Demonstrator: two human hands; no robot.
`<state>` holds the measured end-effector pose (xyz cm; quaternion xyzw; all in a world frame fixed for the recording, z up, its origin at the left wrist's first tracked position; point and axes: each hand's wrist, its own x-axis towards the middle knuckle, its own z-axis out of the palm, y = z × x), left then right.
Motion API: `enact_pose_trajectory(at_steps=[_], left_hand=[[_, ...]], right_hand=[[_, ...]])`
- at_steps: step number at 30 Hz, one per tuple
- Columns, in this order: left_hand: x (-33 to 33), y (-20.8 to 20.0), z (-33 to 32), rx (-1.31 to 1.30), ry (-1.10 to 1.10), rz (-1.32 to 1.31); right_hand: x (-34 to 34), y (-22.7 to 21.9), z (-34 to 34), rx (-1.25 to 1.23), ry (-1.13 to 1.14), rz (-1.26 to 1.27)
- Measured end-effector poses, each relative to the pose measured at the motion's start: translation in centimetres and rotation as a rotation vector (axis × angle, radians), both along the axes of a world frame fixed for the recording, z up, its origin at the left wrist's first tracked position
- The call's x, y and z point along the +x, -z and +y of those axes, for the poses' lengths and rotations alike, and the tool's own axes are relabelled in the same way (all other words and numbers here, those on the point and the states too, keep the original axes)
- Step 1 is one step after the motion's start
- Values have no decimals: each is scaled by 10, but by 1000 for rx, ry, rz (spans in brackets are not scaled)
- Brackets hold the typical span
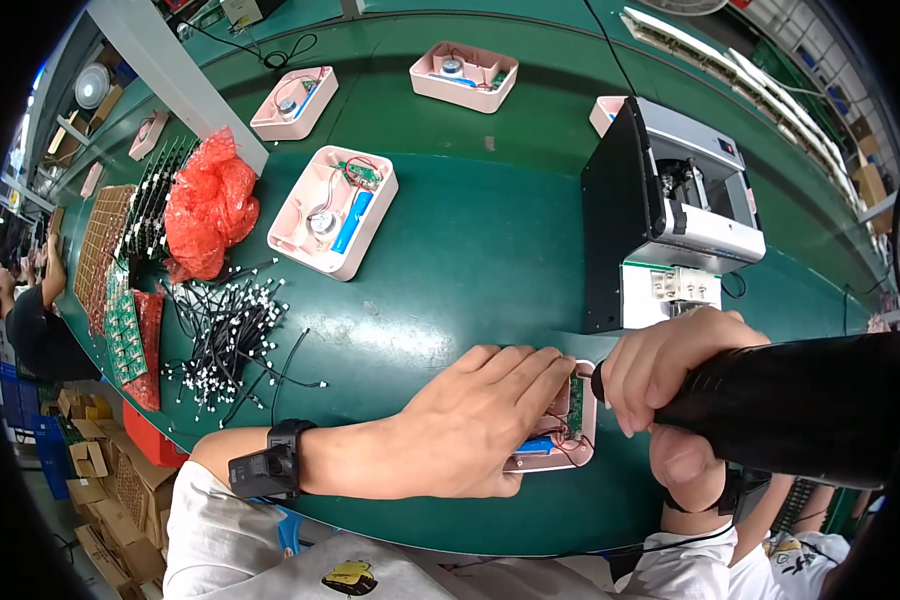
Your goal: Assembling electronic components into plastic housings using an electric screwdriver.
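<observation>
A pink plastic housing [587,452] lies on the bench in front of me. Inside it show a green circuit board [576,405], thin red wires and a blue battery cell [533,446]. My left hand [470,420] spans the housing, fingers over its far side and thumb at the near edge, hiding much of its inside. In my right hand [670,375] is a black electric screwdriver [790,408], held nearly level. Its dark nose points left, at the housing's right side by the board; the bit itself I cannot make out.
Beyond my right hand stands a black-and-grey machine [660,200]. An open pink housing [335,212] with a battery lies ahead; others stand farther back. To the left are black cables [232,335], a red plastic bag [210,205] and green circuit boards [125,335]. A person [45,310] works at far left.
</observation>
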<state>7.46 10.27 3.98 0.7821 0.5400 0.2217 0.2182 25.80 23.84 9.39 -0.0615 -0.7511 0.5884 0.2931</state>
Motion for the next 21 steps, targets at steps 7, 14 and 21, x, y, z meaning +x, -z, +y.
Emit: enact_pose_trajectory(at_steps=[7,14,21], left_hand=[[-1,0,-2,5,1,14],[-2,1,-2,6,-3,19],[-2,1,-2,46,-6,14]], right_hand=[[-11,10,-14,-271,146,93],[-14,6,-15,-270,139,92],[-8,12,-7,-83,78,0]])
